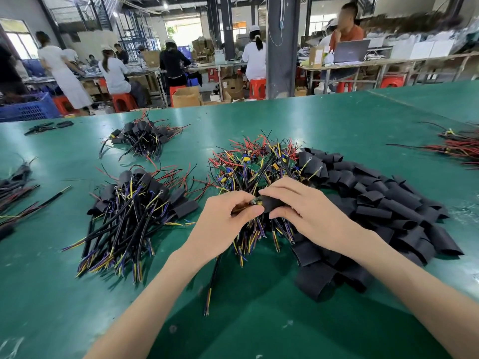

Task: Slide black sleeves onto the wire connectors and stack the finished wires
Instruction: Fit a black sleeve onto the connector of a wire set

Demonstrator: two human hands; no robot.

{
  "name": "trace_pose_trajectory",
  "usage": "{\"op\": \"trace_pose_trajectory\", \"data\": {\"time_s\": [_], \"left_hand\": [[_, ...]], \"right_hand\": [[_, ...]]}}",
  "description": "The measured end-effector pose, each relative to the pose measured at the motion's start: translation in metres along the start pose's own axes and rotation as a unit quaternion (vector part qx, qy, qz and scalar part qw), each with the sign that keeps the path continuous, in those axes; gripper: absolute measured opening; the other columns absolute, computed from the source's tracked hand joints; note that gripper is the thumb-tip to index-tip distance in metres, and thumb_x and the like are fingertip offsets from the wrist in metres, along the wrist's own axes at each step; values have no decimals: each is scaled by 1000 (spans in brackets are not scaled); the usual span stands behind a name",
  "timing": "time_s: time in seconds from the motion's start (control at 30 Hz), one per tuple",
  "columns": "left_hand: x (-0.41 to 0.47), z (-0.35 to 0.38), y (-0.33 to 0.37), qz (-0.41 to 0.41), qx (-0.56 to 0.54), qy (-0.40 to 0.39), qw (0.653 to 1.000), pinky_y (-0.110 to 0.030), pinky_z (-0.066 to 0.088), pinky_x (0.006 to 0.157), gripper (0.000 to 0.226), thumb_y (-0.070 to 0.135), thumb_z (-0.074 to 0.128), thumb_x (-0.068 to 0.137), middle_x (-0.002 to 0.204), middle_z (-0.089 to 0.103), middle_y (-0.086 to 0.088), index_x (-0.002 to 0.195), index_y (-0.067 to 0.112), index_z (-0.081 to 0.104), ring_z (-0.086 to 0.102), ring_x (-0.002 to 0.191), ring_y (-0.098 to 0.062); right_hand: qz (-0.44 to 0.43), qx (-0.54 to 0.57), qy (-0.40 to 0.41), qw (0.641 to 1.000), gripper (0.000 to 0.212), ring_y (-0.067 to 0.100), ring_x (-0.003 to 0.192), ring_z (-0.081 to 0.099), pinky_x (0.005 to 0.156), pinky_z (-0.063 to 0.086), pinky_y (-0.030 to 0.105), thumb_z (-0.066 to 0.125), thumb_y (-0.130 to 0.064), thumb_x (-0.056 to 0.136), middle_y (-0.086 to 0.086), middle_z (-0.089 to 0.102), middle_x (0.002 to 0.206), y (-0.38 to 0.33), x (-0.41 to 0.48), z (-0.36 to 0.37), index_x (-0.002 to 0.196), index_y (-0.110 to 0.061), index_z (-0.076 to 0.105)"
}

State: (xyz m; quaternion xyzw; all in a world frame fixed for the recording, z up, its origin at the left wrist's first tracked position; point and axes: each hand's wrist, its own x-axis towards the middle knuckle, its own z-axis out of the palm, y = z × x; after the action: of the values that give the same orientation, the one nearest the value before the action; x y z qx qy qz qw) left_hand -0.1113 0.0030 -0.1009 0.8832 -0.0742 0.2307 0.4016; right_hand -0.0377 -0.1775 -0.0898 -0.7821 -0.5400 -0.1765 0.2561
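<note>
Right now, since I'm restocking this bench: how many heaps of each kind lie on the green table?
Sleeved wire heaps: 3, one cut by the left edge
Unsleeved wire heap: 1
Loose black sleeve heap: 1
Red-and-black wire heap: 1
Small dark cluster, kind unclear: 1
Total: 7

Beyond the green table (337, 117) stand a dark pillar (282, 47), red stools (124, 101) and long workbenches (414, 59).

Held black sleeve (272, 203) partly over connector (255, 202); finished wires (134, 203) stacked left.
</note>
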Motion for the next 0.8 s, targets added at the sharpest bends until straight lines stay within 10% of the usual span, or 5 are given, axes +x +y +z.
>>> {"op": "trace_pose_trajectory", "data": {"time_s": [0.4,0.57,0.8], "left_hand": [[-2,-1,7,34,2,57,998,-7,41,67,14,6,70,83,67,63,20,80,19,64,57,64,4],[-3,1,9,95,99,100,985,-25,44,74,10,22,70,80,76,64,20,86,15,73,57,72,-5],[0,0,7,-2,-8,78,997,-3,41,71,20,8,72,81,77,68,16,95,20,66,60,69,9]], "right_hand": [[13,-28,14,999,34,29,93,61,84,45,37,60,-16,89,12,59,109,0,-1,8,118,2,58],[8,-13,1,1000,36,28,92,61,87,41,24,63,-7,87,14,60,108,1,-1,9,121,4,56],[-28,-69,29,997,39,29,85,61,83,43,29,59,-17,87,15,60,102,-5,1,10,118,6,58]]}}
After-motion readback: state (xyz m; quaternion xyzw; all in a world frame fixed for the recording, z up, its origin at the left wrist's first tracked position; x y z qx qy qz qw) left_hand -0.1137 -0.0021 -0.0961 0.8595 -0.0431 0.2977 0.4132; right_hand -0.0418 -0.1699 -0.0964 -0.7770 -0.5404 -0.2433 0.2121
